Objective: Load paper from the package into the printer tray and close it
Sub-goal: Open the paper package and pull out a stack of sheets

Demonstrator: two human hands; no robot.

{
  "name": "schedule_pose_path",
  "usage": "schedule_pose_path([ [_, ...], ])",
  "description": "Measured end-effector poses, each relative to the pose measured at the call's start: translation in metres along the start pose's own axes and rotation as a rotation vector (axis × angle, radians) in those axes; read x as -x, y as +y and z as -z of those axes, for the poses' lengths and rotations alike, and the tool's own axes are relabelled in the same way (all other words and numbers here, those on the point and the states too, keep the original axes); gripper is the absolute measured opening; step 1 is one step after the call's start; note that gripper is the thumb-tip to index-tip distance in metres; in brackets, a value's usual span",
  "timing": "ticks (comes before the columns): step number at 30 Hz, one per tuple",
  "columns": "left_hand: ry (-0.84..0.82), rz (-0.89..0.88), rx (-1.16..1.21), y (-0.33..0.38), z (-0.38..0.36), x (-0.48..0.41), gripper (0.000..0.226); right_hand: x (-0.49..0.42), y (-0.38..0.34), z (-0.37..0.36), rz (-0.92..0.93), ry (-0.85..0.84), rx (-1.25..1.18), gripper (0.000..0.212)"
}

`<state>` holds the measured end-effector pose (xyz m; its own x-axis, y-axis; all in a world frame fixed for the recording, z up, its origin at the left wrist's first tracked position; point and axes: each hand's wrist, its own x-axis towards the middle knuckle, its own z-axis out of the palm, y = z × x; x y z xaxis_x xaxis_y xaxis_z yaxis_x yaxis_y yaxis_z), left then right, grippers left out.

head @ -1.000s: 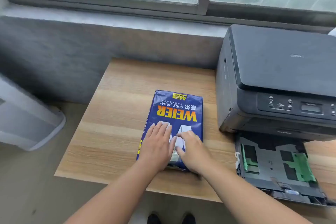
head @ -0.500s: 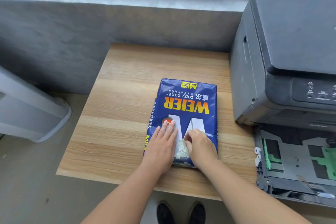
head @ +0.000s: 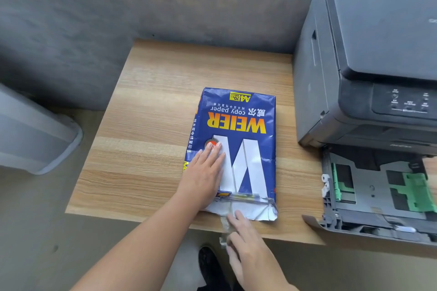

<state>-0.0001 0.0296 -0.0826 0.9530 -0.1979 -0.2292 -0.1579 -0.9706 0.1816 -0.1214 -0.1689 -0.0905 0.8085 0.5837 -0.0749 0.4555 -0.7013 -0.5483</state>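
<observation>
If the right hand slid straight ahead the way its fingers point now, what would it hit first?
Most likely the torn open end of the paper package: the right hand points up-left at it, with its fingertips already about at the flap. Height is unclear.

A wooden table (head: 153,139) occupies the centre. A grey plastic bin (head: 33,134) stands on the floor at 9 o'clock. A grey concrete wall (head: 118,12) spans 12 o'clock. A black shoe (head: 210,264) shows at 6 o'clock.

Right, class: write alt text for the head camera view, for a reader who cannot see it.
A person's left hand presses flat on a blue pack of copy paper on a wooden table, while the right hand pulls a strip of clear tape from its near end. To the right, a dark printer has its paper tray pulled out and empty.
</observation>
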Motion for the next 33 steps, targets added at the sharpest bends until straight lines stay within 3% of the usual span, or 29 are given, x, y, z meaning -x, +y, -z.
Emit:
schedule_pose_path([
  [3, 0.023, 0.006, -0.014, -0.001, -0.002, 0.002, 0.054, -0.009, -0.015, 0.018, -0.481, 0.148, -0.56, 0.007],
  [5, 0.06, 0.01, -0.003, 0.001, 0.0, 0.003, 0.054, -0.026, -0.014, 0.028, -0.846, 0.362, -0.913, 0.009],
  [8, 0.111, -0.008, 0.021, 0.0, 0.001, 0.013, 0.054, -0.042, -0.007, 0.033, -1.108, 0.572, -1.091, 0.019],
  [13, 0.124, -0.104, 0.059, -0.01, -0.005, 0.039, 0.058, -0.046, -0.005, 0.032, -1.181, 0.656, -1.037, 0.024],
  [20, 0.145, -0.093, 0.081, -0.01, -0.005, 0.047, 0.065, -0.048, -0.009, 0.025, -1.154, 0.648, -0.961, 0.051],
  [27, 0.135, -0.018, 0.083, -0.008, -0.006, 0.053, 0.067, -0.053, -0.007, 0.037, -1.155, 0.681, -0.829, 0.019],
  [33, 0.117, -0.013, 0.122, -0.008, -0.006, 0.054, 0.067, -0.05, -0.005, 0.039, -1.117, 0.601, -0.693, 0.022],
])
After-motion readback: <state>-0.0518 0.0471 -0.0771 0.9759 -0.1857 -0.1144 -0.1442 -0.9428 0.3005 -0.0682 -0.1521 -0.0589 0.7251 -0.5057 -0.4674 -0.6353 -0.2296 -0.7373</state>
